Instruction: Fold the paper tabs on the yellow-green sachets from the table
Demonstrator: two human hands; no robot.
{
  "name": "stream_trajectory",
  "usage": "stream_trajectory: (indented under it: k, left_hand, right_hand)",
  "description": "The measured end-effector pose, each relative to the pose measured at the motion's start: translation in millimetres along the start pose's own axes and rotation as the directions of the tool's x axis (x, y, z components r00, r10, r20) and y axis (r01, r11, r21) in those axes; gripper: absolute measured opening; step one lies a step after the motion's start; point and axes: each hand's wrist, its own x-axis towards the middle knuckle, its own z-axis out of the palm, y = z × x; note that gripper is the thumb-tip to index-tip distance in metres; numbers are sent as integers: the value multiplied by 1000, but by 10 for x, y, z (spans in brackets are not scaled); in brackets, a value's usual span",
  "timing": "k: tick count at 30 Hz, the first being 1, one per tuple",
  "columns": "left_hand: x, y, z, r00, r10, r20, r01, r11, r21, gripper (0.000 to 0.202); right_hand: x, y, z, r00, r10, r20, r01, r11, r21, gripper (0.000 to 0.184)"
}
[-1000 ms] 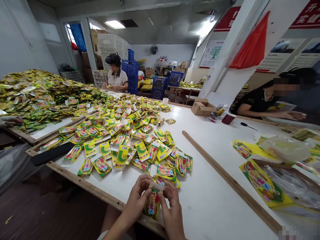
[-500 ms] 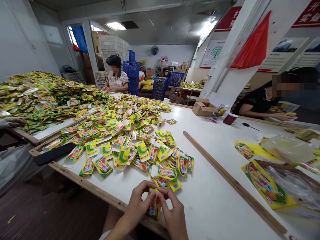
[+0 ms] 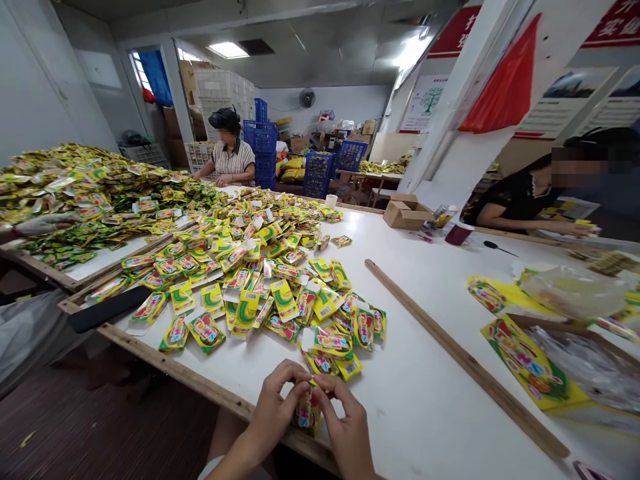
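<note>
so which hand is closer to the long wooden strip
Right. The right hand is left of the wooden strip, apart from it; the left hand is farther left, across the small box.

lettered green box [image 3: 306, 415], tilted on end near table edge [image 3: 175, 372], top perhaps closed.

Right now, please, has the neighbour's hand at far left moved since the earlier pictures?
Yes, the neighbour's hand has moved farther over the carton pile, away from that table's wooden edge.
</note>
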Motion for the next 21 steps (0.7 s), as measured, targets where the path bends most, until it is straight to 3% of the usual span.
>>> stream_trajectory:
  k: [8, 14, 21]
  left_hand:
    - [-40, 25, 29, 992, -122, -10, 122, 991, -46, 17]
    - [-31, -4, 22, 993, -122, 0, 121, 989, -81, 16]
    - [-16, -39, -25, 993, -107, 53, 112, 987, -119, 14]
  right_hand:
    - [56, -81, -4, 993, 116, -8, -115, 990, 84, 24]
    - [165, -193, -108, 988, 105, 113, -116, 989, 96, 27]
    - [93, -123, -164, 984, 113, 138, -129, 985, 117, 16]
